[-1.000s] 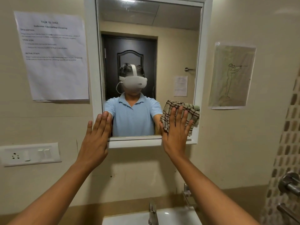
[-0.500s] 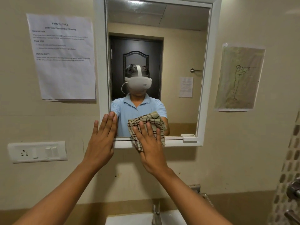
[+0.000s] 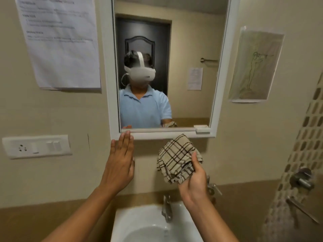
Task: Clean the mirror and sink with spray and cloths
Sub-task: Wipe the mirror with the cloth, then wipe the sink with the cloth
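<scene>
Checked beige-and-brown cloth [image 3: 178,158] sits bunched in the right hand [image 3: 194,180] just below the mirror's bottom rail, in the lower centre-right of the frame, clear of the glass. That grip is closed around the cloth's lower folds, thumb laid over the front. The left hand [image 3: 120,165] is flat with straight fingers held together, holding nothing, its fingertips reaching the lower left corner of the white mirror frame [image 3: 108,67]. The mirror [image 3: 188,41] fills the upper centre. The white sink [image 3: 139,222] lies at the bottom centre, with a metal tap [image 3: 167,209] rising at its back edge. On the wall, a printed sheet [image 3: 61,49] hangs at upper left, a switch plate [image 3: 36,146] at left, and a line drawing [image 3: 255,67] at right.
</scene>
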The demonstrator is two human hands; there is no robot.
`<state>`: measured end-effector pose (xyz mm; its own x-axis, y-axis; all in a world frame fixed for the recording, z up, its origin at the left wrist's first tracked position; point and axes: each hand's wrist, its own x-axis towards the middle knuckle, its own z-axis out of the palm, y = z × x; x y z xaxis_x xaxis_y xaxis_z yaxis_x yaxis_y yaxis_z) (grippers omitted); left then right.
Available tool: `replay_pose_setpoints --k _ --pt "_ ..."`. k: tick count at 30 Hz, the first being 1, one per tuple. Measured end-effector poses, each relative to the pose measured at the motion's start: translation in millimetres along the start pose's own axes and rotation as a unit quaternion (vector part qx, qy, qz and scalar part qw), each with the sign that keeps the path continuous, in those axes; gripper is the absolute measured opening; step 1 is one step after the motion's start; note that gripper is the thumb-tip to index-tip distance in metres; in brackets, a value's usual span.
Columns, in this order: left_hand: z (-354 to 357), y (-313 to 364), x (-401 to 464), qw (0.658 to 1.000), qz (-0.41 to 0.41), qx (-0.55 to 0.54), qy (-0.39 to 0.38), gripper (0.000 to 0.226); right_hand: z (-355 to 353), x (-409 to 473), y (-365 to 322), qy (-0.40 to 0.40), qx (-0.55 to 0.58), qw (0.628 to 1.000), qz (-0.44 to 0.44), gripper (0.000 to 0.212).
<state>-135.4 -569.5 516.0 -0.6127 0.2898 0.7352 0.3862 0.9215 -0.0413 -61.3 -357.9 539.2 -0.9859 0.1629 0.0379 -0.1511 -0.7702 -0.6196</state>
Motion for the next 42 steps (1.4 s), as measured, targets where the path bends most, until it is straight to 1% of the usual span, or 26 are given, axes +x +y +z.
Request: replay_pose_setpoints --k 3,5,10,12,14,17,21,23,25,28,31,33,35,36,37,39,40,41,42 --pt "23.3 9.3 -35.4 0.999 0.002 -0.03 -0.033 0.068 -29.9 -17.5 14.7 0.02 0.057 0.997 0.046 0.052" --pt "39.5 15.9 -59.8 0.997 0.005 -0.044 -0.063 0.068 -50.5 -26.6 27.9 0.039 0.048 0.996 0.063 0.055" --pt "76.2 31.2 -118.4 0.988 0.017 -0.051 -0.144 0.068 -113.2 -43.3 63.3 0.121 -0.023 0.988 0.089 0.053" --pt "88.6 36.4 -136.0 0.984 0.017 -0.056 -0.171 0.07 -140.2 -45.9 73.4 0.159 -0.063 0.981 0.09 0.045" --pt "99.1 42.2 -149.8 0.977 0.007 -0.064 -0.201 0.073 -165.5 -48.7 79.9 0.202 -0.112 0.969 0.088 0.037" --pt "115.6 49.8 -168.4 0.964 -0.003 -0.075 -0.257 0.077 -198.4 -49.1 84.7 0.243 -0.2 0.945 0.092 0.035" --pt "139.0 57.6 -189.0 0.944 -0.02 -0.091 -0.315 0.075 -235.0 -40.0 82.8 0.266 -0.302 0.91 0.1 0.033" --pt "154.9 60.6 -193.5 0.937 -0.033 -0.088 -0.336 0.073 -253.3 -28.3 81.7 0.261 -0.354 0.893 0.098 0.034" --pt "168.8 63.2 -193.8 0.932 -0.049 -0.088 -0.349 0.071 -262.4 -14.6 77.1 0.243 -0.408 0.876 0.087 0.038" --pt "189.2 66.8 -189.3 0.925 -0.08 -0.09 -0.36 0.069 -284.7 19.7 70.1 0.187 -0.492 0.848 0.062 0.041" --pt "205.6 66.7 -182.7 0.92 -0.11 -0.084 -0.366 0.068 -308.7 57.8 68.1 0.122 -0.605 0.786 0.013 0.049" --pt "214.6 65.2 -181.2 0.912 -0.128 -0.065 -0.384 0.069 -311.7 75.0 63.4 0.089 -0.649 0.755 -0.013 0.063" --pt "222.1 62.8 -181.7 0.904 -0.144 -0.045 -0.4 0.071 -310.3 86.9 60.4 0.065 -0.704 0.705 -0.051 0.073" --pt "225.9 61.4 -181.2 0.901 -0.155 -0.039 -0.404 0.071 -315.3 95.1 63.9 0.049 -0.742 0.664 -0.076 0.077" --pt "229.7 59.9 -180.6 0.897 -0.165 -0.032 -0.409 0.072 -319.9 103.1 69.1 0.023 -0.784 0.615 -0.086 0.083" --pt "235.2 57.3 -181.2 0.884 -0.183 -0.015 -0.43 0.074 -339.3 118.2 84.9 -0.029 -0.857 0.509 -0.075 0.094" --pt "238.6 55.8 -182.5 0.877 -0.192 -0.007 -0.441 0.075 -348.9 124.9 94.2 -0.049 -0.882 0.466 -0.055 0.097" --pt "241.8 54.2 -183.3 0.87 -0.202 -0.003 -0.45 0.076 -355.1 129.9 103.6 -0.058 -0.898 0.434 -0.036 0.099" --pt "244.8 52.2 -184.9 0.864 -0.213 0.0 -0.456 0.077 -358.0 133.1 112.7 -0.062 -0.905 0.42 -0.024 0.099"
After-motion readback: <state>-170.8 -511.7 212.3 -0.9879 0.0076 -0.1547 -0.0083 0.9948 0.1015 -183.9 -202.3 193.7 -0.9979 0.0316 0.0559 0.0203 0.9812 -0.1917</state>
